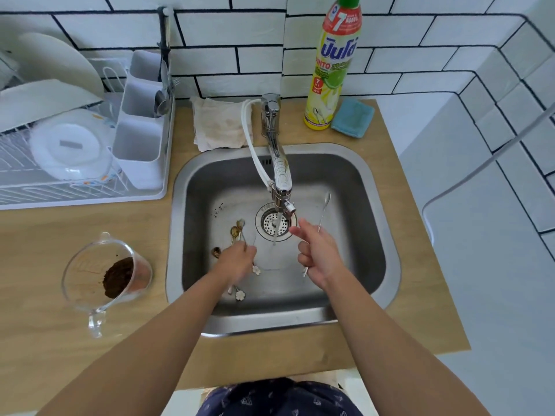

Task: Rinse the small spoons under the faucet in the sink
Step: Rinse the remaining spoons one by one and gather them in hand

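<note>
Dark patterned clothing (279, 397) at bottom edge, nearest the camera. Two bare forearms reach forward over the wooden counter (45, 340) into the steel sink (387, 265).

Left hand (237, 259): fingers closed around a bunch of small spoons (237, 231). Brownish bowls fan out past the fingers toward the drain; flower-shaped handle ends stick out below the hand, near the wrist. One more spoon bowl (216, 251) shows just left of the hand; cannot tell whether it is held or lying on the sink floor.

Right hand (318, 253): loosely curled around one thin silver spoon (323, 210), bowl pointing away and up, handle tip poking out under the palm. Index finger extended toward the water.

Thin stream of water (276, 232) falls from the faucet (279, 172) between the two hands, landing by the drain strainer (274, 225). No spoon is in the stream.

On the counter left of the sink: clear measuring jug (105, 280) with dark brown grounds inside. Farther left and back: white dish rack (90, 187) with plates and a cutlery holder.

Behind the sink: stained cloth (219, 124), yellow dish soap bottle (330, 70), blue sponge (353, 118), white tiled wall (225, 31).
</note>
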`<action>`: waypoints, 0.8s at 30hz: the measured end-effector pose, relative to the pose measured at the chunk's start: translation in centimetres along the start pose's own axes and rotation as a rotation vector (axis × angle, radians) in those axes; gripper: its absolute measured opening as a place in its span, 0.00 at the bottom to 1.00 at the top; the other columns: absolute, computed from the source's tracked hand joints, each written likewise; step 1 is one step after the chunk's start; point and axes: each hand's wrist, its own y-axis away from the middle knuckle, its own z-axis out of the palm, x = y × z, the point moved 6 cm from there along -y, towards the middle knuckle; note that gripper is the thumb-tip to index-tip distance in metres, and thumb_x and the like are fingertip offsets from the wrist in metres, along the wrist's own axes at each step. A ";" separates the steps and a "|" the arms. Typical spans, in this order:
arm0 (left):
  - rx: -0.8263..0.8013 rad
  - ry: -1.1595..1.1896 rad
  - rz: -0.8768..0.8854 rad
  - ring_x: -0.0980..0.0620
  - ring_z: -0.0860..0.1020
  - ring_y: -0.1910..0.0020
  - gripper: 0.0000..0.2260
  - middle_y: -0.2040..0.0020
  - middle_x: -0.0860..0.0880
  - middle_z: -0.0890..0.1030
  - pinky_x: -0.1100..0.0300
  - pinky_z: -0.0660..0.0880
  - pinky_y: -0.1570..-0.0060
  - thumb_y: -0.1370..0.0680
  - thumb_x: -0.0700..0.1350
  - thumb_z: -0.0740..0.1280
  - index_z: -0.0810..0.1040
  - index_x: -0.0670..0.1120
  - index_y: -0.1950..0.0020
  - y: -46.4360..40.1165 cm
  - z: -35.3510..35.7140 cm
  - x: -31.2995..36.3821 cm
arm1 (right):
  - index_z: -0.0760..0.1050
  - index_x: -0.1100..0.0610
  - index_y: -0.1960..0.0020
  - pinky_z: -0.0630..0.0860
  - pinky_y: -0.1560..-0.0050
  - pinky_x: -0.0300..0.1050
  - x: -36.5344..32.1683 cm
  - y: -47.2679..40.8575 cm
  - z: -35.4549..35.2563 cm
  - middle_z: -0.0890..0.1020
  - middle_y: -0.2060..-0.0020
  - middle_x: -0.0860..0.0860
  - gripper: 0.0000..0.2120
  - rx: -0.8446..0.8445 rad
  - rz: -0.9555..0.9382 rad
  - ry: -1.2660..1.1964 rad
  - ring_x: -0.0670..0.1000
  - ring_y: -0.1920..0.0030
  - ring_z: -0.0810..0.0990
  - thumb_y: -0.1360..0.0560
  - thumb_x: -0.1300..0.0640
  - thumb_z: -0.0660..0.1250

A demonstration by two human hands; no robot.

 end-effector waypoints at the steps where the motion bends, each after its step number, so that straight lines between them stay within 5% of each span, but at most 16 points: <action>1: -0.048 0.062 0.014 0.47 0.75 0.63 0.11 0.55 0.42 0.78 0.56 0.70 0.64 0.17 0.48 0.54 0.72 0.43 0.49 0.7 0.5 1.0 | 0.66 0.51 0.57 0.56 0.80 0.37 0.1 -0.1 0.0 0.82 0.64 0.50 0.16 0.009 -0.015 0.062 0.44 0.77 0.58 0.22 0.52 0.74; 4: -0.177 0.302 0.003 0.52 0.72 0.75 0.09 0.58 0.42 0.76 0.65 0.65 0.77 0.16 0.48 0.52 0.68 0.48 0.51 2.5 2.3 2.8 | 0.65 0.51 0.57 0.56 0.80 0.38 0.2 -0.5 0.5 0.74 0.74 0.43 0.21 -0.018 -0.050 0.235 0.44 0.78 0.58 0.28 0.53 0.80; 10: -0.151 0.433 0.071 0.53 0.68 0.81 0.10 0.69 0.48 0.75 0.66 0.60 0.78 0.17 0.50 0.53 0.69 0.49 0.53 3.2 2.8 3.6 | 0.76 0.52 0.46 0.61 0.78 0.37 -0.6 -1.4 2.2 0.83 0.51 0.49 0.20 -0.110 -0.096 0.336 0.37 0.75 0.73 0.32 0.58 0.82; 17: -0.150 0.417 0.126 0.52 0.66 0.82 0.09 0.74 0.48 0.74 0.65 0.60 0.80 0.19 0.49 0.54 0.71 0.48 0.54 3.1 2.6 3.6 | 0.77 0.56 0.39 0.62 0.77 0.36 -1.7 -0.9 3.3 0.84 0.52 0.49 0.22 -0.185 -0.088 0.448 0.42 0.67 0.78 0.30 0.63 0.80; 20: -0.140 0.322 0.203 0.52 0.65 0.82 0.10 0.76 0.50 0.72 0.64 0.62 0.82 0.19 0.49 0.54 0.71 0.47 0.53 3.6 2.7 3.7 | 0.79 0.54 0.53 0.62 0.76 0.36 -1.7 -1.5 3.3 0.81 0.64 0.46 0.09 -0.158 -0.113 0.552 0.44 0.71 0.70 0.28 0.62 0.77; 24: -0.031 0.072 0.252 0.52 0.69 0.84 0.11 0.74 0.50 0.74 0.64 0.65 0.83 0.19 0.49 0.53 0.72 0.47 0.53 4.0 2.2 4.1 | 0.80 0.52 0.68 0.63 0.75 0.34 -2.3 -2.5 3.4 0.81 0.71 0.44 0.14 -0.050 -0.231 0.633 0.42 0.75 0.68 0.24 0.57 0.71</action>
